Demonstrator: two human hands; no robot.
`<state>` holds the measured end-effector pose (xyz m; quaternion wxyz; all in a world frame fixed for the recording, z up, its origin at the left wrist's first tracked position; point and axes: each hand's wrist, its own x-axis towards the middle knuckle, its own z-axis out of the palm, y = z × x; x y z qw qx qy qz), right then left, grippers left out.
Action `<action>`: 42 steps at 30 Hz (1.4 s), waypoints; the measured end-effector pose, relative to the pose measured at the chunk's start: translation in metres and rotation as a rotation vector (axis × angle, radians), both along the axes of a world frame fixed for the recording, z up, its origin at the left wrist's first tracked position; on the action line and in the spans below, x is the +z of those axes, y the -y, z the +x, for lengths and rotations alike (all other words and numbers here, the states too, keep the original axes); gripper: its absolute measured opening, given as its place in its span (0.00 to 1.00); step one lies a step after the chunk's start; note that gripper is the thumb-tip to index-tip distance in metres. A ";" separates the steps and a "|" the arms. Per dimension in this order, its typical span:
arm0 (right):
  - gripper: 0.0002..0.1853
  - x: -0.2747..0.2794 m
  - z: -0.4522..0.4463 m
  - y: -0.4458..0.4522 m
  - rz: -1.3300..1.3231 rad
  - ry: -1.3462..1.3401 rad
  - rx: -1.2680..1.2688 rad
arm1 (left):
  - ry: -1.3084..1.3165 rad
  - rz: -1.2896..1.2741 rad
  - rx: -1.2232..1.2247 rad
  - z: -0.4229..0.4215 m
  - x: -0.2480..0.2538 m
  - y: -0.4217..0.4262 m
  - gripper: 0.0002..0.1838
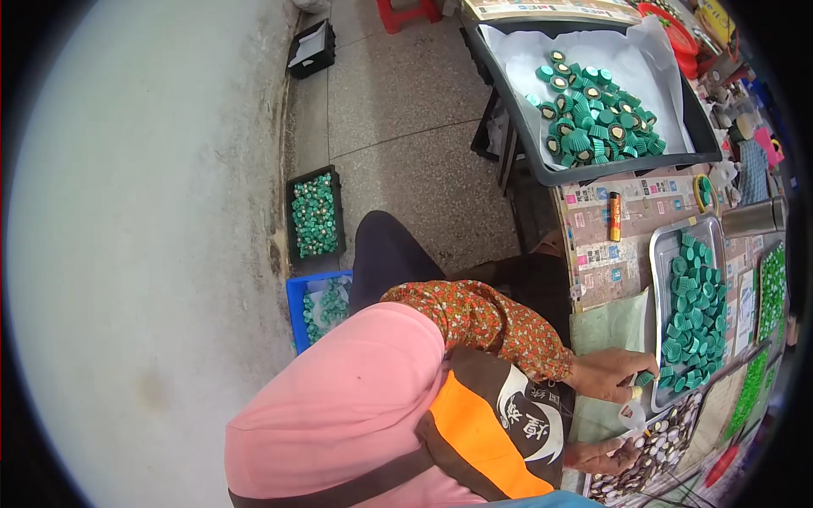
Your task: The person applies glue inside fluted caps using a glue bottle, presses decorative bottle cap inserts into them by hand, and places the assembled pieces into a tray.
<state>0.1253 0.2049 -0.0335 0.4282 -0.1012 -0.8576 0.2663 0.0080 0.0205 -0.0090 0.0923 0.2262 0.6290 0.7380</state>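
My left hand (611, 373) pinches a small green fluted cup (645, 378) near the lower left end of a metal tray (657, 279) of similar green cups. Just below those fingers is a small translucent bottle (631, 416) with a yellowish tip; which hand bears it is unclear. My right hand (603, 458) is lower down, fingers curled together beside many dark-and-white oval pieces (665, 444). Whatever its fingertips hold is too small to tell. A pale green cloth (608, 324) lies on the table beside my left wrist.
A black tray (559, 175) lined with white paper holds filled green cups at the top. An orange-yellow tube (615, 217) lies on the table. Bright green pieces (747, 394) are at the right. On the floor stand a black crate (290, 222) and a blue crate (296, 313).
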 end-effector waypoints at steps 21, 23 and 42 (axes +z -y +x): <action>0.28 -0.003 -0.015 0.005 -0.029 -0.067 0.085 | -0.129 0.076 0.108 0.000 -0.024 -0.017 0.25; 0.28 -0.002 -0.015 0.004 -0.023 -0.062 0.088 | -0.127 0.091 0.103 0.000 -0.027 -0.020 0.25; 0.26 -0.004 -0.015 0.003 -0.027 -0.001 0.085 | -0.119 0.051 0.054 0.000 -0.021 -0.013 0.27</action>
